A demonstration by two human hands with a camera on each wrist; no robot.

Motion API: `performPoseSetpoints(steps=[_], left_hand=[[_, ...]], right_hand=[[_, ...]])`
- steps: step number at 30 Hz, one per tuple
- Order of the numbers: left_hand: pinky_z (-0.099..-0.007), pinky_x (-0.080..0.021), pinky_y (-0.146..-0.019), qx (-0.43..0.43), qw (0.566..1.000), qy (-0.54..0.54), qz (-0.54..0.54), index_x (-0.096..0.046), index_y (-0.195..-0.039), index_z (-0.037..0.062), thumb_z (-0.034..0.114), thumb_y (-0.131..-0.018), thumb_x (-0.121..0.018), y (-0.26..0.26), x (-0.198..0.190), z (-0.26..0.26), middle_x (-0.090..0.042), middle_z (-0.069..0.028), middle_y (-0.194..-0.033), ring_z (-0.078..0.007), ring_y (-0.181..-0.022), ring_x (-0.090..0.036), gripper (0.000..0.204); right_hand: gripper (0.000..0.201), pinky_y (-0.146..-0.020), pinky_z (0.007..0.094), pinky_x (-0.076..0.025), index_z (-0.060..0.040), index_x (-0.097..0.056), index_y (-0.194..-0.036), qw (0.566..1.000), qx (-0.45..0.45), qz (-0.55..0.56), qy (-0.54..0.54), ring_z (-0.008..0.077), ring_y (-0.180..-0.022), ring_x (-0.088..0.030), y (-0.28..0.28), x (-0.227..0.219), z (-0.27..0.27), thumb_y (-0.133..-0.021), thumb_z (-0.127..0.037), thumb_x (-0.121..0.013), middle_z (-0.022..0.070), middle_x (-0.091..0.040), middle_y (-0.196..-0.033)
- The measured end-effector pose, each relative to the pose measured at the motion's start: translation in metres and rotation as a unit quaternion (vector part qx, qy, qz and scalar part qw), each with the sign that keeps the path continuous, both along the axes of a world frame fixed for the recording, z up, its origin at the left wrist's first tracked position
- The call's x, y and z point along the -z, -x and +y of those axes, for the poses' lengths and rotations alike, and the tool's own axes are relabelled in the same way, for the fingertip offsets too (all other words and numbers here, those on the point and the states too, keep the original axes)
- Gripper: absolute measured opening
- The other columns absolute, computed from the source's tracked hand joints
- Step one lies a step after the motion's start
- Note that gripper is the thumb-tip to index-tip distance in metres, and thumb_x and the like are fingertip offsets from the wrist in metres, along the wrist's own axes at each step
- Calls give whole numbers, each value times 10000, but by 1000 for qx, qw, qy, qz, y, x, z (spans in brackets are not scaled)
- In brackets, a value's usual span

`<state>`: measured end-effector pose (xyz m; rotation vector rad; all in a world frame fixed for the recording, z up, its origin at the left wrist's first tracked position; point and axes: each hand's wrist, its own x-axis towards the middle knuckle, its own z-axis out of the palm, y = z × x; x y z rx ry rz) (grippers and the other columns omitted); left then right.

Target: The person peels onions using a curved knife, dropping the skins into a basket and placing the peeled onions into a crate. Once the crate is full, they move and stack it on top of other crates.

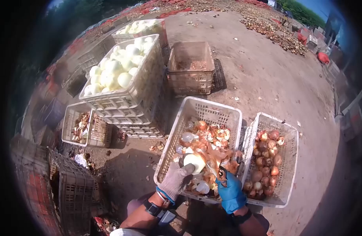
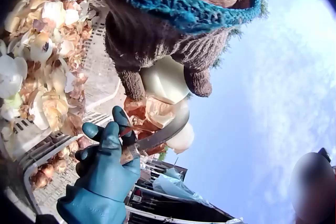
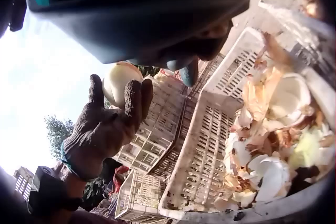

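My left hand (image 1: 174,181), in a knitted glove, grips a pale peeled onion (image 1: 193,163) between thumb and fingers. It is over the near side of a white crate (image 1: 162,167) full of onion skins (image 1: 214,143). Close on its right, my right hand (image 1: 231,193), in a blue rubber glove, holds a knife (image 2: 167,130) with a curved blade. In the left wrist view the blade points toward the onion, and loose brown skin (image 2: 157,111) hangs between them. The right wrist view shows the onion (image 3: 118,83) with some brown at its top; the knife is hidden there.
To the right stands a crate (image 1: 294,165) of unpeeled onions (image 1: 267,157). Stacked crates (image 1: 126,103) with peeled onions (image 1: 118,67) rise at the left. Behind is another crate stack (image 1: 190,78). Dark crates (image 1: 74,192) stand near my left side. A person (image 2: 313,190) appears in the left wrist view.
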<state>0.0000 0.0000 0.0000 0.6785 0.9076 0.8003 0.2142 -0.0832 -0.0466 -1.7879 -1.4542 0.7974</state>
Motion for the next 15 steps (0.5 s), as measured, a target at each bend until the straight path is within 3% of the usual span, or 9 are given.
performPoseSetpoints(steps=[2,5,7,9,11,14,15], left_hand=[[-409,-632,-918,-19,1000,-11,-7,-506,-1352,-121,94,-915,-628,-2,7,-1,-638,-208,-1281,-310,-1137,-699,503],[-426,-625,-963,-30,999,-11,-4,-516,-1328,-130,81,-921,-611,0,14,-1,-645,-197,-1272,-302,-1131,-700,468],[-422,-622,-979,-21,1000,-13,-3,-516,-1326,-132,73,-937,-595,3,14,-1,-644,-193,-1275,-297,-1133,-698,447],[-355,-593,-853,-42,999,-8,-16,-563,-1293,-105,121,-961,-613,-2,7,-3,-678,-157,-1179,-231,-1011,-697,405],[-231,-539,-594,-102,994,8,-44,-659,-1223,-52,223,-988,-666,-19,-15,-6,-746,-91,-981,-106,-766,-696,362],[-267,-607,-670,-44,998,21,-28,-636,-1244,-71,184,-982,-682,-6,5,-5,-737,-140,-1054,-167,-842,-733,369],[-269,-607,-668,-63,996,27,-48,-635,-1247,-71,174,-979,-683,-9,2,-6,-736,-140,-1053,-169,-841,-732,366]], right_hand=[[454,-656,351,-531,-68,-688,-1309,997,-17,-29,-74,236,-727,-696,-2,-7,0,-860,-3,-687,165,-702,-883],[465,-649,361,-532,-74,-692,-1305,995,-18,-37,-93,269,-722,-696,2,-14,2,-848,12,-671,173,-694,-878],[570,-687,430,-548,-121,-668,-1361,994,-18,-58,-94,350,-792,-698,0,-11,1,-800,-26,-701,176,-694,-911],[629,-696,468,-553,-145,-655,-1390,992,-20,-87,-89,390,-814,-695,-2,-2,0,-772,-47,-712,177,-688,-914],[639,-677,475,-544,-146,-653,-1393,989,-25,-124,-78,389,-790,-687,-5,9,1,-764,-53,-702,174,-677,-888],[624,-646,488,-529,-136,-660,-1376,983,-7,-172,-65,386,-751,-675,0,-12,4,-758,-51,-683,173,-655,-853],[591,-651,482,-535,-131,-669,-1359,984,-3,-171,-59,381,-754,-680,1,-12,4,-772,-59,-688,175,-662,-856]])
